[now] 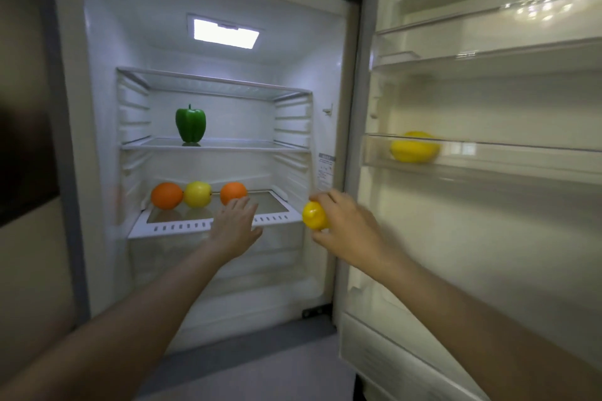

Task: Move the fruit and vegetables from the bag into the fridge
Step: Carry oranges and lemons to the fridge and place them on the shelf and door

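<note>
Open fridge ahead: right hand cups a small yellow fruit, probably light, firm, smooth; left hand spread, empty.

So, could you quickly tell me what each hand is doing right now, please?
Left hand: open, fingers straight, over the shelf, holding nothing.
Right hand: holding a yellow fruit.

Yellow pepper held at the fridge opening; green pepper upright (middle shelf).
</note>
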